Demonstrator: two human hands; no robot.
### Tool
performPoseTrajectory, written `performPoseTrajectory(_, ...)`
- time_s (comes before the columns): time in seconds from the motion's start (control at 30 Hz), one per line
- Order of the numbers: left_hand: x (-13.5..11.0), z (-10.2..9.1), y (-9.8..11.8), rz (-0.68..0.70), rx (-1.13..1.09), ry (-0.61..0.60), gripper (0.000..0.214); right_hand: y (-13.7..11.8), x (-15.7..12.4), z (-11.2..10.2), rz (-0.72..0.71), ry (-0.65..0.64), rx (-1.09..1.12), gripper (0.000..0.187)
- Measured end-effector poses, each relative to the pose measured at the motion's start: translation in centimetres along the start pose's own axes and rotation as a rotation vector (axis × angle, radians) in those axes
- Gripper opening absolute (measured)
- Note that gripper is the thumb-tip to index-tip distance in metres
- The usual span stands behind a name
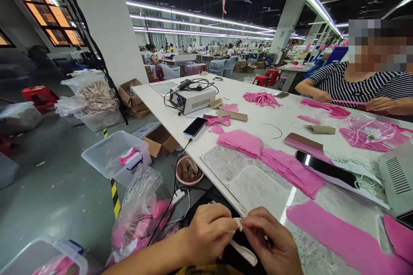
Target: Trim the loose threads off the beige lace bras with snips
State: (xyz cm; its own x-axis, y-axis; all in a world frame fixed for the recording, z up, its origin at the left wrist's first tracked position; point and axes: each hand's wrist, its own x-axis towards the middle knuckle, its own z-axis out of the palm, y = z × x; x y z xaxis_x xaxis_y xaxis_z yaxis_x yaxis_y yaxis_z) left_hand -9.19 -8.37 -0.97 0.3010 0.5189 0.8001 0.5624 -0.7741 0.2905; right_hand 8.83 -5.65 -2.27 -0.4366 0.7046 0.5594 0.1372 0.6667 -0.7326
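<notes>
Just off the table's near edge, my left hand and my right hand meet, fingertips pinched on a narrow cream fabric strip. One end of the strip dangles below the fingers. A short bit of it shows between the two hands; the rest is hidden by my fingers. To the right of my right hand, a flat pink fabric piece lies on the grey marbled mat. Beyond it are stacked pink fabric pieces.
A phone and a metal-cased power unit with cables stand on the white table. Across it, a co-worker in a striped top holds a pink strip. Plastic bins and a bag of pink fabric are on the floor at left.
</notes>
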Motion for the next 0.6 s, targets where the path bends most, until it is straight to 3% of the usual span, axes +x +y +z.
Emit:
performPoseTrajectory(0.23, 0.0, -0.2, -0.6, 0.374, 0.131, -0.042, 0.021, 0.2, 0.4, 0.2, -0.022, 0.011, 0.046, 0.017)
performPoseTrajectory(0.37, -0.2, 0.0, -0.7, 0.491, 0.205, -0.064, 0.018, 0.0, 0.5, 0.4, -0.052, 0.074, 0.053, 0.019)
performPoseTrajectory(0.5, -0.5, 0.1, -0.4, 0.485, 0.199, -0.151, 0.021, 0.5, 0.2, 0.4, -0.013, 0.119, 0.084, 0.018)
performPoseTrajectory(0.6, -0.5, 0.3, 0.3, 0.324, 0.073, -0.179, 0.024, 1.2, -0.2, 0.3, 0.056, 0.142, 0.116, 0.014)
